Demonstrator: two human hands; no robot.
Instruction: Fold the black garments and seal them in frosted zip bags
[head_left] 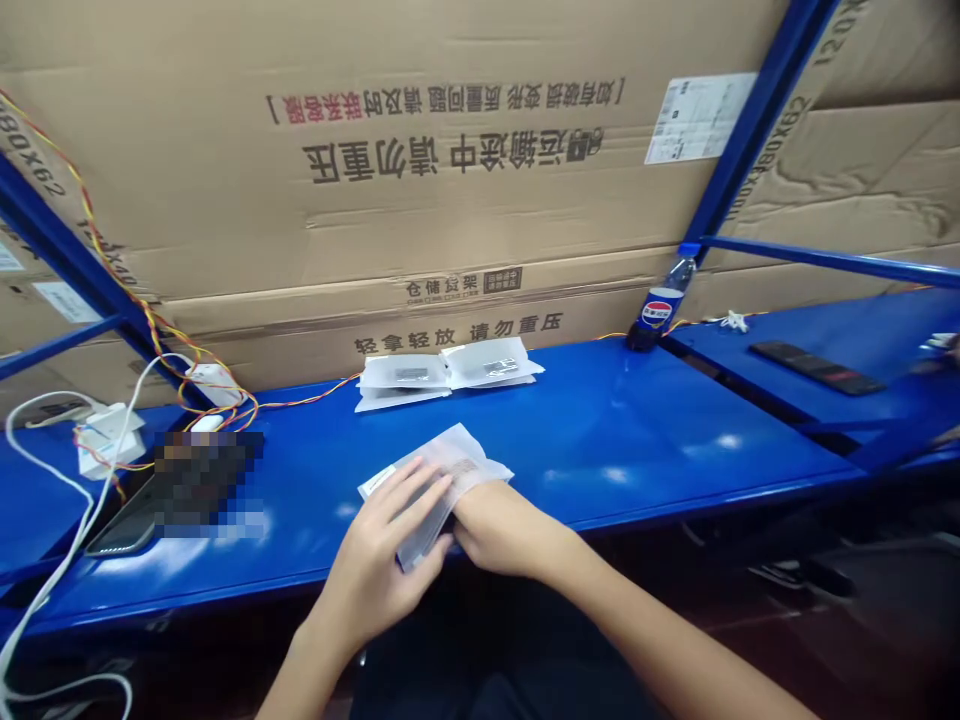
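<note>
A white translucent pouch (461,455) is held over the near edge of the blue shelf. My left hand (394,540) is closed on its left side, fingers across the top and thumb below. The fingers of my right hand (499,525) disappear into or behind the pouch's right side; I cannot tell which, nor what they hold. Farther back on the shelf lie two similar white pouches, a left one (405,378) and a right one (491,364), side by side, each with a dark printed patch.
The blue shelf (592,440) meets large cardboard boxes (450,220) behind. A cola bottle (660,305) stands at the back right, near a blue post (739,150). A phone (124,525), white cables and twisted wires (154,310) are at left. A dark flat object (817,368) lies far right.
</note>
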